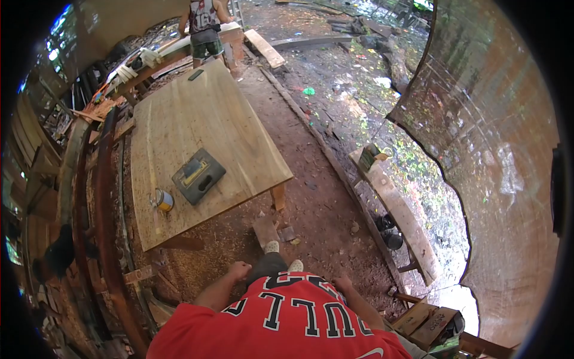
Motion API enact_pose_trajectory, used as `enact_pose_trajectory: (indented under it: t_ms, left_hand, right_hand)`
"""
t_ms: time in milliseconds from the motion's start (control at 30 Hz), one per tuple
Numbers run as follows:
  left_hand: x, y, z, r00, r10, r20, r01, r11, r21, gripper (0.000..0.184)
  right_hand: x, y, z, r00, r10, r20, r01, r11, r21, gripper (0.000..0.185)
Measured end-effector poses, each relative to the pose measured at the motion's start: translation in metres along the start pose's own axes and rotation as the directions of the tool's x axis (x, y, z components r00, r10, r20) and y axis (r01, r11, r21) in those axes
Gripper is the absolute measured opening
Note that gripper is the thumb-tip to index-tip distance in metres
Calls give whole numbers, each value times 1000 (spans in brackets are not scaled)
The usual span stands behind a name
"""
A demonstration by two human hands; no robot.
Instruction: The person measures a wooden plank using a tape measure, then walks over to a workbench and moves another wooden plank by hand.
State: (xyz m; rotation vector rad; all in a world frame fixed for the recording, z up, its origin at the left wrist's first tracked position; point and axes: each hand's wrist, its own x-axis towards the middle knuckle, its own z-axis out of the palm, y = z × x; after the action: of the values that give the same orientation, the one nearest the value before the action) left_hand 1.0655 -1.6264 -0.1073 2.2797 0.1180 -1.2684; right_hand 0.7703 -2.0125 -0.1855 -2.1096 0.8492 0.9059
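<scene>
My left hand [240,271] is curled closed beside my lap, and no object shows in it. On the other side, my right hand [342,283] lies close to my red shirt, its fingers mostly hidden. In front of me stands a wooden table [221,131]. A dark tool case [199,176] with a yellow label lies flat near the table's front. To its left is an open-looking tin can [161,200] with a yellow and white label. A dark flat object [195,75], perhaps a phone, lies at the far end.
Past the table, another person [205,30] stands at a workbench [158,66]. To the right is a plank bench [400,218] with dark containers [390,233] beneath. Wood blocks [264,230] lie by my feet. Cardboard boxes [427,326] sit at lower right; long beams [106,221] run along the left.
</scene>
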Motion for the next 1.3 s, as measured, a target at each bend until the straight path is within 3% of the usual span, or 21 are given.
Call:
enact_pose_trajectory:
  t_ms: [133,233,300,367,533,633,733,767,800,833,933,1033,1133,1233,1300]
  left_hand:
    - [-2,4,-3,1000,14,15,-14,1000,-3,35]
    - [6,-2,0,998,58,7,-58,998,-2,35]
    - [13,-8,2,997,74,-1,-74,997,-9,35]
    - [6,-4,1,998,60,-10,-60,998,-32,35]
    - [11,-6,1,998,65,4,-65,997,43,35]
    - [17,-10,0,997,70,23,-72,991,114,37]
    - [17,-10,0,997,67,29,-70,987,145,38]
    - [17,-10,1,998,64,29,-68,987,148,39]
    - [18,-10,1,998,60,27,-63,988,140,39]
    - [19,-11,2,998,56,26,-59,990,132,38]
    - [14,-8,2,999,38,20,-39,994,99,38]
    - [7,-1,1,1000,25,11,-26,996,80,38]
    - [12,-5,3,999,37,10,-38,996,86,38]
    - [17,-8,5,999,34,11,-35,994,100,39]
    - [15,-6,5,1000,26,14,-27,994,104,39]
  right_hand:
    - [1,2,-1,982,-188,6,175,900,-399,28]
    - [3,1,-3,971,-238,39,228,858,-460,27]
    - [-2,0,-5,997,-64,43,68,994,-85,27]
    - [-2,0,-5,998,-8,62,6,1000,30,26]
    - [-3,-1,-6,996,-85,34,91,967,-237,26]
    - [-9,-7,-10,997,72,29,-76,982,171,26]
    - [-2,-1,-6,989,-148,16,147,949,-280,26]
    - [-2,-3,-4,1000,9,5,-9,998,62,25]
    - [-1,-6,-1,986,161,49,-167,903,395,25]
    - [-2,-9,-1,948,285,140,-302,678,670,24]
    - [-15,-13,-14,998,24,59,-37,972,233,23]
    - [-10,-8,-12,988,-156,19,155,948,-278,23]
    - [-8,-5,-9,998,-6,57,-3,988,156,24]
    - [-8,-5,-7,1000,9,26,-11,995,96,25]
    - [-8,-4,-6,998,45,40,-54,959,277,25]
